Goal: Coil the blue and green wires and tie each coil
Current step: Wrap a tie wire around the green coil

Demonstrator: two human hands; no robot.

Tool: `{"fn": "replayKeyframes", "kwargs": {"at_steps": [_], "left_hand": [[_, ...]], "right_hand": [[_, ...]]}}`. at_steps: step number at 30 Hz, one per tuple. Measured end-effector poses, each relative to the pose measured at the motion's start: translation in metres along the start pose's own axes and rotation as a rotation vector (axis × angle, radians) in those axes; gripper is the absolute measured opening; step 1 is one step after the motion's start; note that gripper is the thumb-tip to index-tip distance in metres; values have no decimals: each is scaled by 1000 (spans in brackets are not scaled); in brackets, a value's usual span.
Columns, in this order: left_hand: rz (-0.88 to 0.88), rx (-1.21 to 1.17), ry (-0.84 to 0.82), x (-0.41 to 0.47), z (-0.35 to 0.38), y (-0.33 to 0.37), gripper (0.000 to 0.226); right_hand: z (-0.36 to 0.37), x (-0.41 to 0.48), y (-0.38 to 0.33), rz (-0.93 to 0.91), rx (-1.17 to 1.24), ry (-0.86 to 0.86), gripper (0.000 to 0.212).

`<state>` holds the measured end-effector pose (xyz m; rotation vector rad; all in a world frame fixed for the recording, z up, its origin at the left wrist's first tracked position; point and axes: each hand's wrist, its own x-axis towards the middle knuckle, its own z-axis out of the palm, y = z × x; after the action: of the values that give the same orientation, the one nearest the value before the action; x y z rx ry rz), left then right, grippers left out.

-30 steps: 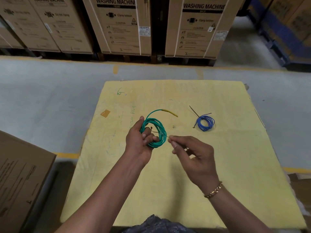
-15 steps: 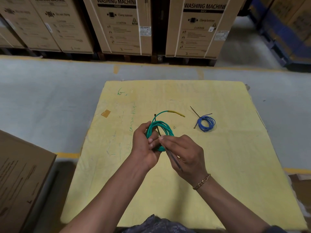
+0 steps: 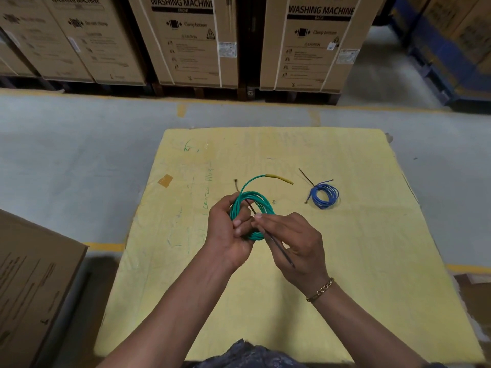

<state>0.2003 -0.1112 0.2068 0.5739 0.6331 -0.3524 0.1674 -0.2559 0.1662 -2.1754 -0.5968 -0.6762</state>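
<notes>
Left hand [image 3: 228,229] clamps the green coil [image 3: 252,208] at frame centre, right hand [image 3: 295,240] pinches the dark tie [image 3: 276,245] threaded through it — best cinched snug around every loop.

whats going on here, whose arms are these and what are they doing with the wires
There is no machine here: a person wears a camera on the head, so you look down along their own two bare arms. The left hand holds a green wire coil, with its yellow-tipped end sticking out behind. The right hand pinches a thin dark tie laid across that coil. Further right, a blue wire coil lies on the yellow mat, already tied. Big cardboard boxes marked as washing machines stand behind.
</notes>
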Motion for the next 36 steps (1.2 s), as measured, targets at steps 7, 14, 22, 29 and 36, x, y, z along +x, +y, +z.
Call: {"fn": "replayKeyframes", "kwargs": {"at_steps": [7,14,22,29,36], "left_hand": [[215,370,32,4,-7,-6,28],[342,709,15,2,-11,-26,20],[535,832,31,-4,-9,-28,23],[600,787,18,-10,-5,-23,26],[590,808,-31,-13,-6,-16,23]], "right_hand": [[-11,18,-13,398,381,-55,19],[-12,46,-23,708,623,-110,13],[-19,53,-30,1026,752,-103,27],[-29,57,-31,1094,768,-6,36],[-40,55,-28,977,704,-111,29]]}}
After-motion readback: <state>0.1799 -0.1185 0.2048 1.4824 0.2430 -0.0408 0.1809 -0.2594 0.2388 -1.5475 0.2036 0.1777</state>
